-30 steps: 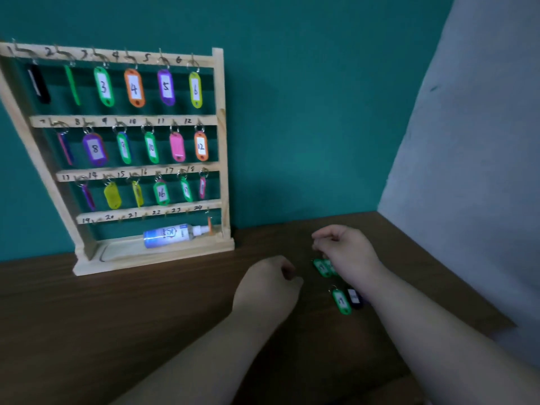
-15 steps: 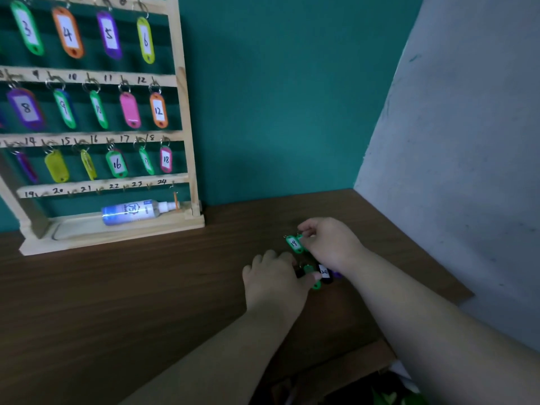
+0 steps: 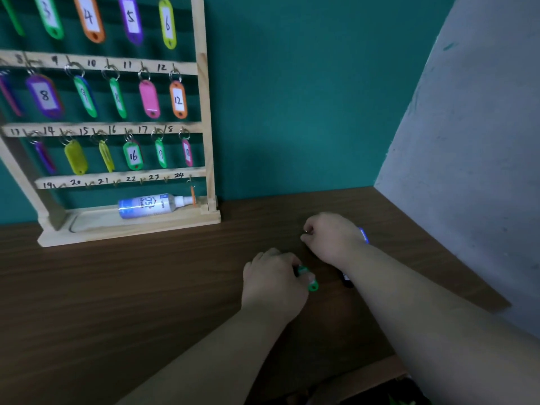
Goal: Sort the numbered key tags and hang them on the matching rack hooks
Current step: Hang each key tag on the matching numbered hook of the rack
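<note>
A blue-labelled spray bottle (image 3: pixel 149 205) lies on its side near the teal wall (image 3: pixel 292 97); the dark wooden bench (image 3: pixel 117 287) meets a grey wall (image 3: pixel 467 141).

rack (image 3: pixel 204 118): behind and left of the left hand (image 3: pixel 273 285)
bottle (image 3: pixel 149 205): in the rack's base
tag (image 3: pixel 311 284): between it and the right hand (image 3: pixel 333 238)

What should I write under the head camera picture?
Left hand grips a green tag, right hand pinches a ring, beside the numbered wooden rack.
</note>
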